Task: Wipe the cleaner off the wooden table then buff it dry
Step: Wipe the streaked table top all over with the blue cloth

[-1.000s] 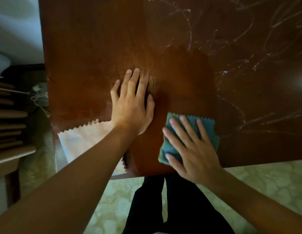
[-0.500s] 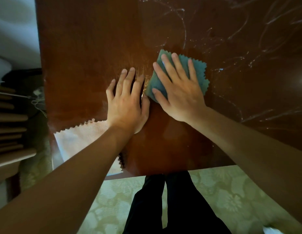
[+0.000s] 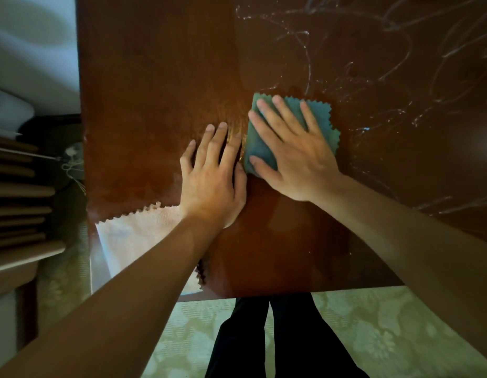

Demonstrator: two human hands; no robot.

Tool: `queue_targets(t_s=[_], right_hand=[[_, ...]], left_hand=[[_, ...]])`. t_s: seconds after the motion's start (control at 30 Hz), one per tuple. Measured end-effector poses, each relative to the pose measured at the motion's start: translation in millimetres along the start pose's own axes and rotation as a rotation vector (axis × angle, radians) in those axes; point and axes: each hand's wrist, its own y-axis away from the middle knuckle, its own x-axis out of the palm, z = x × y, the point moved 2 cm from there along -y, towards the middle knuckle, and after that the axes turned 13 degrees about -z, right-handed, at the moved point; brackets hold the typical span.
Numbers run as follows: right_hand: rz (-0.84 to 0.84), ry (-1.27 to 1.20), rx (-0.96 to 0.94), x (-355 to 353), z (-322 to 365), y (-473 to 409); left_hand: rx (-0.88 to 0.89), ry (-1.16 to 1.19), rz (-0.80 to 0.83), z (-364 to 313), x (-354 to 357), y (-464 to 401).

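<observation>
We log one wooden surface [image 3: 155, 77], dark brown, with white cleaner streaks [image 3: 387, 64] curling across its far right part and a wet sheen around the middle. Our right hand [image 3: 294, 148] lies flat on a teal cloth [image 3: 318, 113] with pinked edges, fingers straight and spread, pressing it onto the surface near the middle; nothing is curled round it. Our left hand [image 3: 212, 181] rests just beside it to the left, palm down on bare wood, fingers straight, gripping nothing. A pale pink cloth [image 3: 138, 236] lies at the near left corner, partly under our left forearm. Below the near edge we see dark trousers [image 3: 277, 336] and a patterned floor [image 3: 387, 336].
</observation>
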Motion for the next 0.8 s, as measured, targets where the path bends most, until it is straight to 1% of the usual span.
queue_targets(t_s=[0.13, 0.2, 0.3, 0.37, 0.5, 0.57, 0.67, 0.8], right_hand=[[-0.021, 0.018, 0.066, 0, 6, -5], [-0.031, 0.004, 0.039, 0, 16, 11], [-0.023, -0.024, -0.06, 0, 19, 27], [-0.027, -0.028, -0.086, -1, 3, 9], [-0.066, -0.044, -0.005, -4, -35, -58], [-0.078, -0.022, 0.01, -2, -40, -71], [-0.084, -0.007, 0.006, 0, -26, -58], [-0.039, -0.022, -0.111, 2, -12, -31]], left_hand=[[-0.002, -0.005, 0.017, 0, -1, 0], [-0.003, -0.002, 0.026, -1, -2, 0], [-0.004, 0.009, 0.024, -2, -3, 0], [0.001, 0.015, 0.023, -1, -3, 0], [-0.011, 0.025, 0.022, -2, -4, -1], [-0.019, 0.03, 0.024, -2, -5, -2], [-0.029, 0.046, 0.038, -2, -7, -2], [-0.078, 0.07, 0.051, -4, -10, -9]])
